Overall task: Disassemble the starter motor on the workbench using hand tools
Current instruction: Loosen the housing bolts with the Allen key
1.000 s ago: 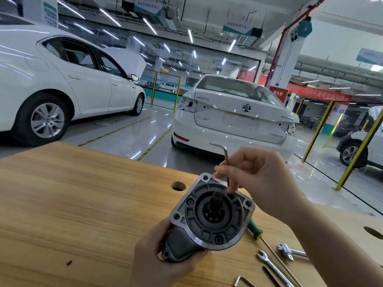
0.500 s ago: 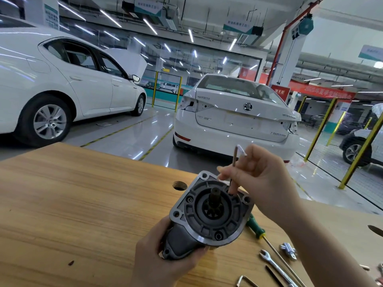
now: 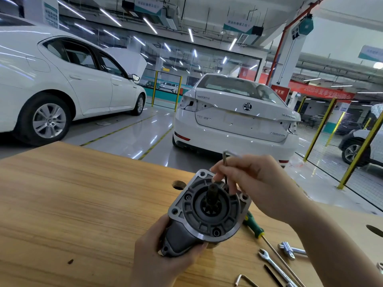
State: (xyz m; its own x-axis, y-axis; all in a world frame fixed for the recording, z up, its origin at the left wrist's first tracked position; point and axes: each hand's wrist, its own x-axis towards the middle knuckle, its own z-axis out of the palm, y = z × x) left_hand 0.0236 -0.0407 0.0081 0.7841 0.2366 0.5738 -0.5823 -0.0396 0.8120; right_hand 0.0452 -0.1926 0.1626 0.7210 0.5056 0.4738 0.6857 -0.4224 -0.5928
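Observation:
The grey starter motor [image 3: 207, 212] stands tilted on the wooden workbench [image 3: 72, 204], its round flange and pinion shaft facing me. My left hand [image 3: 163, 259] grips its dark body from below. My right hand [image 3: 252, 181] pinches an L-shaped hex key [image 3: 225, 168] between its fingertips. The key stands upright, with its long leg down in a bolt at the flange's upper right and its short leg pointing right over my fingers.
To the right on the bench lie a green-handled screwdriver [image 3: 256, 228], an open-end wrench [image 3: 269, 259], a small cross-shaped key [image 3: 289, 249], a black hex key [image 3: 272, 274] and a silver hex key [image 3: 244, 280]. A hole [image 3: 178, 184] is cut in the benchtop. White cars stand beyond.
The hex key has turned in the bolt: its short leg pointed left a second ago and points right now. My right hand's fingers have shifted around it. The motor has hardly moved.

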